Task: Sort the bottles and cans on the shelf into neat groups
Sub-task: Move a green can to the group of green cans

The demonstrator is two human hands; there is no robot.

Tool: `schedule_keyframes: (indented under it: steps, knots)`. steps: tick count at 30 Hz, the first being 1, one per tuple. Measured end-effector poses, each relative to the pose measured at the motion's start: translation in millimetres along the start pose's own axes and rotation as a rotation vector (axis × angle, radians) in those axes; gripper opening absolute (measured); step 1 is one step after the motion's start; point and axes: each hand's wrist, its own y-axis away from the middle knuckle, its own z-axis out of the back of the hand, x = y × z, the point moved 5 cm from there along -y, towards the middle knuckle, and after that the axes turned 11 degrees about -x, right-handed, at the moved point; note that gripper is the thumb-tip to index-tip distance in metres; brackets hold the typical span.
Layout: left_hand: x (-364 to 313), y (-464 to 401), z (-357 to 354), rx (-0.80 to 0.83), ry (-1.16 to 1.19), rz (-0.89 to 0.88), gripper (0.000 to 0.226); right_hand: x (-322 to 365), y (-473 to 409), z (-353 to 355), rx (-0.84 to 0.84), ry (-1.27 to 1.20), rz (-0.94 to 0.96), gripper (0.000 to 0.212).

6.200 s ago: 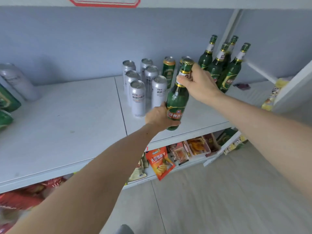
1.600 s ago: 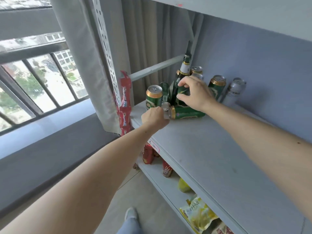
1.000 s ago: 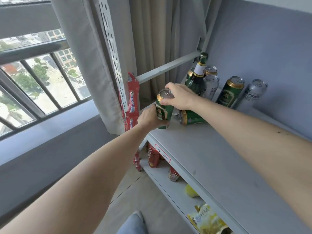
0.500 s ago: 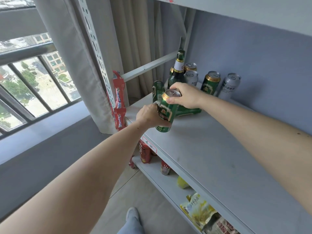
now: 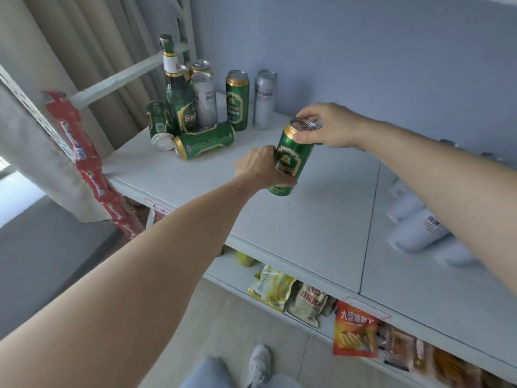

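Between the two hands, a green beer can [image 5: 291,158] is held above the middle of the white shelf [image 5: 302,233]. The left hand [image 5: 260,170] is wrapped around the can's lower body from the side, and the right hand [image 5: 328,126] is pinched over its gold top rim from above. The can's long axis is tilted a little, top leaning to the right; whether its base touches the shelf cannot be told, though it looks just clear of the board.

To the left of and beyond the left hand, an unsorted cluster is seen at the shelf's end: a toppled green can [image 5: 204,140] lying on its side with its long axis across the shelf, a second fallen can [image 5: 158,123] behind it, an upright green glass bottle [image 5: 176,91], one standing green can [image 5: 237,100] and silver cans [image 5: 264,99].

To the right of the right hand, below its forearm, a group of silver cans [image 5: 414,228] is largely hidden and blurred; their number cannot be made out. No green group is seen on that side, so the destination is judged to lie rightward, out of frame or behind the arm. The right hand is the nearer one to that side.
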Motion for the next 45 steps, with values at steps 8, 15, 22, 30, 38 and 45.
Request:
schedule_keyframes:
  steps: [8,15,22,30,38,45]
  knots:
    - [-109,21,-30,0.062,0.012,-0.202,0.066,-64,76,78,-0.167,-0.049,-0.18,0.043]
    - [-180,70,-54,0.116,0.007,-0.312,0.069,-107,146,116,-0.21,-0.062,-0.281,0.047]
    - [-245,133,-83,0.112,0.034,-0.286,0.071,-151,214,154,-0.184,0.003,-0.296,0.059]
    - [-322,197,-130,0.099,0.063,-0.24,0.075,-216,284,194,-0.125,0.007,-0.308,0.054]
    - [-384,217,-203,0.134,0.068,-0.178,0.074,-298,307,209,-0.048,0.01,-0.356,0.048]
    - [-400,182,-268,0.117,0.247,-0.12,0.069,-353,271,209,-0.076,-0.072,-0.336,0.056]
